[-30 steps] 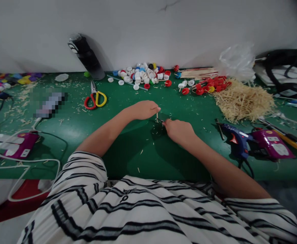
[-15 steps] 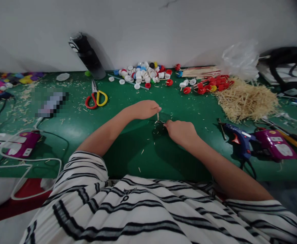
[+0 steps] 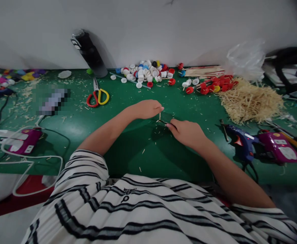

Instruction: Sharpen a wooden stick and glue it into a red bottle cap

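Note:
Pinched in the fingertips of my left hand (image 3: 149,109) is a short, thin wooden stick (image 3: 160,116), pointing down toward the tabletop. My right hand (image 3: 189,133) is closed around a slim dark tool (image 3: 164,122); its kind is too small to make out. The tool's far end meets or lies very close to the lower end of the stick. Pale wood slivers (image 3: 143,151) lie scattered on the green table (image 3: 128,152) below and around both hands.
Behind my hands lies a heap of bottle caps (image 3: 148,73). Scissors (image 3: 97,95), a black bottle (image 3: 89,54) and a phone (image 3: 54,101) are to the left. Rightward are red caps on sticks (image 3: 216,84), wood shavings (image 3: 251,101), a glue gun (image 3: 241,140) and a purple power strip (image 3: 278,147).
My right hand has shifted slightly to the right, and more of the dark tool shows. My left hand keeps its pinch on the stick. The whole view has moved a little.

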`<state>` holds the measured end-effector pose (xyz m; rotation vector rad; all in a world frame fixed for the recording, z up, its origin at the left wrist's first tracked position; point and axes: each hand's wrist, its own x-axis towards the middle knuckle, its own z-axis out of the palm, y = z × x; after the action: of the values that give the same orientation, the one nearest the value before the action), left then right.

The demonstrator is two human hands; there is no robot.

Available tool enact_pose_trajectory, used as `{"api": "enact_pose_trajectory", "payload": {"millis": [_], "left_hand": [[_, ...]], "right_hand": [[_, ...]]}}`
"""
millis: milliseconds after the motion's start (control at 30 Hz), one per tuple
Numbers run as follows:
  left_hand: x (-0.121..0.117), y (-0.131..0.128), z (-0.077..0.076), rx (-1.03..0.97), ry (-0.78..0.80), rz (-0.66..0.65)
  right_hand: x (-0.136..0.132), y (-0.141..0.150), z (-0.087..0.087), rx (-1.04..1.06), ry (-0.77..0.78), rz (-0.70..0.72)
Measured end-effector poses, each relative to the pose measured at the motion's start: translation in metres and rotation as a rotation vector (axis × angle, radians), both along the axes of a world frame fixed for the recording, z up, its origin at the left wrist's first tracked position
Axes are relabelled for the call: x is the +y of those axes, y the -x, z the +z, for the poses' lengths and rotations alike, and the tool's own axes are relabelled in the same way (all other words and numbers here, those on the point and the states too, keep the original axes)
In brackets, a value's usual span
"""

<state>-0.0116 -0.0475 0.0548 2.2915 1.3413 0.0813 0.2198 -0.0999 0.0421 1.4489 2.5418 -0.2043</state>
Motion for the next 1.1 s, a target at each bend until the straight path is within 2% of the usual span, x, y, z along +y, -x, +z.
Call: {"api": "enact_pose_trajectory", "payload": {"millis": [133,333,733,967,1100], "left_hand": [[-0.002,-0.002,0.002,0.025,-0.01,0.0],[-0.002,-0.003,0.002,0.019,0.003,0.008],[0.003,0.001,-0.007,-0.005,-0.018,-0.005],[0.0,-0.001,-0.004,-0.001,-0.008,0.001],[-0.001,-0.002,-0.003,0.009,-0.022,-0.006]], "right_hand": [[-0.001,0.007,-0.005,0.067,-0.017,-0.013],[0.001,0.01,-0.013,0.082,0.009,0.088],[0.0,0.014,-0.013,0.045,0.031,0.13],[-0.005,0.01,-0.01,0.096,0.096,0.199],[-0.005,0.009,-0.009,0.122,0.06,0.163]]}}
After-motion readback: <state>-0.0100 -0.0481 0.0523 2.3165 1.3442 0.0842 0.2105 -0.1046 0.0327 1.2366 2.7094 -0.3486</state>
